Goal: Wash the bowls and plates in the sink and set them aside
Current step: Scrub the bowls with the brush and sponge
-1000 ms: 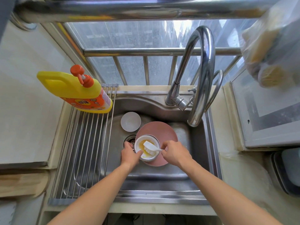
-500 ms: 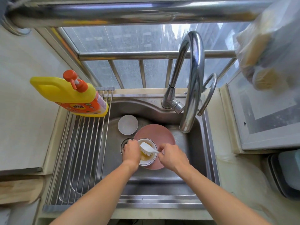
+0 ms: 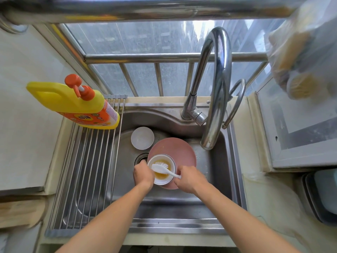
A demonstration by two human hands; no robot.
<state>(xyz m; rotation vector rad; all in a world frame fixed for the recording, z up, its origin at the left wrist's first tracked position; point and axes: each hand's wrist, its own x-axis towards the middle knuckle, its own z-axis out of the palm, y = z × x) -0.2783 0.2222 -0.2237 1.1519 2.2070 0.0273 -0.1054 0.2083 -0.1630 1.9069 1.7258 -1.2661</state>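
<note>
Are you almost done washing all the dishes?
Not yet. Nothing sits on the drying rack except the soap bottle. The left hand holds a bowl of yellow liquid while the right hand scrubs with the brush. The pink plate and small white bowl wait.

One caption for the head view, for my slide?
Left hand steadies a bowl while right hand scrubs it with a brush.

The left hand grips the near-left rim of a white bowl holding yellow residue, which sits on a pink plate in the sink. The right hand holds a white brush, its bristles inside the bowl. Beyond the left hand lie the drain and a second white bowl.
</note>
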